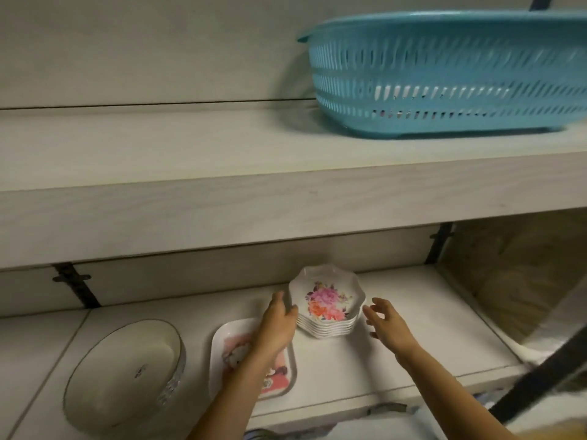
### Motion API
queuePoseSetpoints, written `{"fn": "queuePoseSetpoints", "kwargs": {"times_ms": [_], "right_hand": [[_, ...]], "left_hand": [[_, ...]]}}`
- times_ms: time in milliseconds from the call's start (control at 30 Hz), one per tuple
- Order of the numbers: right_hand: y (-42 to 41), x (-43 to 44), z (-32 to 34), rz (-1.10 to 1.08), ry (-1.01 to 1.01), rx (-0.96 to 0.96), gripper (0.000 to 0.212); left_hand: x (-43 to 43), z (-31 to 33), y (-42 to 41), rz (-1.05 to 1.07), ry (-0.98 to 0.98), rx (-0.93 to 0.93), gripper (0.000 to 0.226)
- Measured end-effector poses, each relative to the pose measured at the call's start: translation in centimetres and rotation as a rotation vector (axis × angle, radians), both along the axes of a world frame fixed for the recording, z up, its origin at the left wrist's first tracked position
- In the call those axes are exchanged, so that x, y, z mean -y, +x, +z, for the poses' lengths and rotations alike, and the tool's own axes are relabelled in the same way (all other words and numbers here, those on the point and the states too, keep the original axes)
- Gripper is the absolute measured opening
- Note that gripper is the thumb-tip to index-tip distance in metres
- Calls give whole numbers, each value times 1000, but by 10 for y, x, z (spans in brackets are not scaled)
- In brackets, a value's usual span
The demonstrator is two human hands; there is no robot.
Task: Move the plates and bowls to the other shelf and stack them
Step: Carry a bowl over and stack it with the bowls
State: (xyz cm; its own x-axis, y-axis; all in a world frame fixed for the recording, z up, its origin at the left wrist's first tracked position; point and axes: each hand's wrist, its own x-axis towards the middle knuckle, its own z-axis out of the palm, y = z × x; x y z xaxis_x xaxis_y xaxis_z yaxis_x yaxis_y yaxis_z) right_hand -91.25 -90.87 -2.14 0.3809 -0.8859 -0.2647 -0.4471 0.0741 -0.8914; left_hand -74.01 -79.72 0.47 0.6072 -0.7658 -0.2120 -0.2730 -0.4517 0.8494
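Observation:
A stack of several white scalloped bowls (327,304) with a pink flower print stands on the lower shelf (413,328). My left hand (278,322) touches the stack's left side with its fingers relaxed. Just right of the stack, my right hand (386,322) hovers with its fingers spread and holds nothing. A rectangular white tray-plate (279,376) with a pink picture lies under my left forearm. At the lower left sits a large white round plate (124,376) with a dark rim, on top of what looks like a stack.
The upper shelf (190,160) carries a blue slotted plastic basket (451,77) at its right; its left part is bare. Black shelf brackets (76,287) sit on the back wall. A dark bar (540,385) slants across the lower right.

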Motion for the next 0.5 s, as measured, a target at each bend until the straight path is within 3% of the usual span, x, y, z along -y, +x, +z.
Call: {"fn": "queuePoseSetpoints", "kwargs": {"times_ms": [200,500], "right_hand": [[10,45,-2,167,90,-37,63],[3,62,-20,346,-28,-132,49]], "left_hand": [[48,0,-4,4,222,85,46],[54,-10,-23,40,392,264,37]]}}
